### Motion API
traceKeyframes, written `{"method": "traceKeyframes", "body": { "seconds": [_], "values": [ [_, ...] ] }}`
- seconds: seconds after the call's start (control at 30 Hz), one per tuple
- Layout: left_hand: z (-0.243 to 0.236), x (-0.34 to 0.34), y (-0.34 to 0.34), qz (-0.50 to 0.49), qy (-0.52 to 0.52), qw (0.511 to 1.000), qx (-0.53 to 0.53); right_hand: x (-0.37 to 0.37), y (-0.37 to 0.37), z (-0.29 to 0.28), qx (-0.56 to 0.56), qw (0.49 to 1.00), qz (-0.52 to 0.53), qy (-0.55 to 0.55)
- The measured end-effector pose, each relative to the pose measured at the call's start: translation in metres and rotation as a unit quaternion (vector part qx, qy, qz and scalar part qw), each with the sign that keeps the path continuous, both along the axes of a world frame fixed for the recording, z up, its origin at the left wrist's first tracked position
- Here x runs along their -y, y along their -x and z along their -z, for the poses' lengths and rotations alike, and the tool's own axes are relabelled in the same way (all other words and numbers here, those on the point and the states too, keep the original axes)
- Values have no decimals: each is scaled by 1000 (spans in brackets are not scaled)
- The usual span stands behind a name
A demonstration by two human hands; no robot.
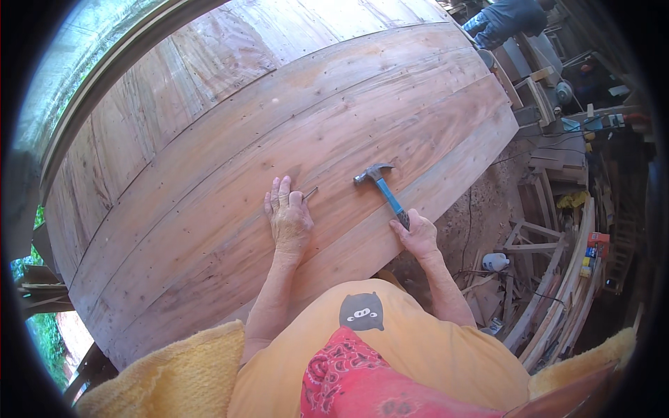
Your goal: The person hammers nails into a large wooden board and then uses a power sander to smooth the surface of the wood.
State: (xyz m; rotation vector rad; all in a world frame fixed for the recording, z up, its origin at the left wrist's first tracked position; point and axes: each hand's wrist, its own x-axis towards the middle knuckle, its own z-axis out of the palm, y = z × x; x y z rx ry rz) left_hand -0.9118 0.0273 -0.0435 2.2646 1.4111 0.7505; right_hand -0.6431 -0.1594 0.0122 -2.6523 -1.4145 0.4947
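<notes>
"Where are the hands in this one?"

"The left hand lies over the wooden planks, a thin, nail-like metal pin pinched at its one o'clock, other fingers stretched forward. At its three o'clock, the right hand grips a claw hammer low on the blue-and-black handle."

"And the hammer's head?"

"It points toward eleven o'clock from the gripping fist and sits at the pin's two o'clock, apart from it. Whether the steel touches wood, I cannot tell."

"What of the surface?"

"Broad boards run side by side in a gentle curve, from eight o'clock up past one, dark seams between them."

"Anyone else in view?"

"A co-worker in dark clothing, beyond the boards between one and two o'clock. Between three and four, a white plastic jug sits near long timbers. At six hangs a red paisley bandana over the wearer's orange-yellow T-shirt."
</notes>
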Motion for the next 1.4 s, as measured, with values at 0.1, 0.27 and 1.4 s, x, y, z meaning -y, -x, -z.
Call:
{"method": "traceKeyframes", "body": {
  "seconds": [0.1, 0.27, 1.4],
  "values": [
    [-1, 0, 0, 1, -2, 1000, -4, 0, 0, 0, 0, 1000, 6, 4],
    [-2, 0, 1, 3, 0, 1000, -4, -3, 2, -3, 9, 1000, 1, 2],
    [28, -6, 131, -105, -109, 988, -37, 4, -11, 4, -47, 998, -36, 4]
  ]
}}
